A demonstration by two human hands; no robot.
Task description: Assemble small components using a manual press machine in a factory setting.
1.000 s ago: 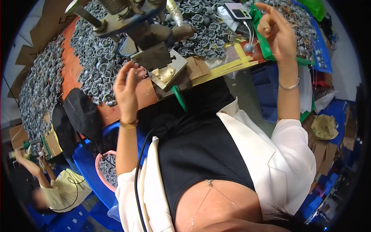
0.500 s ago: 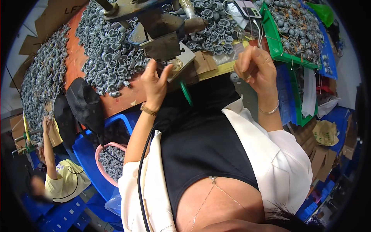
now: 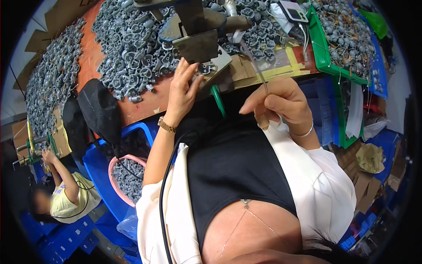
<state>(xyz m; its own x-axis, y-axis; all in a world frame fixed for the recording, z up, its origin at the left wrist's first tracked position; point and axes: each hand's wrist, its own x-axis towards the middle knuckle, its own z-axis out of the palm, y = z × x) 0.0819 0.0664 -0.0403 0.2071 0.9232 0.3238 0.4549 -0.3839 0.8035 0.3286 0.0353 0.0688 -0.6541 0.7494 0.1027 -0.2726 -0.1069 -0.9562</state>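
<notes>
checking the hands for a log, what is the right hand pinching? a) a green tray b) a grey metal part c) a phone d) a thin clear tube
d: the right hand pinches a thin clear tube that runs up toward the press machine.

Item one: small device with a screen, far edge of my counter, upper right; rounded rectangle, pale frame around a dark display, cables trailing from it toward me. Item two: flattened cardboard sheets, brown, lying on the counter just beyond my hands, next to strips of yellow tape; item three: crumpled brown paper packaging, low at my right, beside blue crates; item four: cardboard pieces, brown, at the far left edge; no readable labels or signs apart from these.
</notes>
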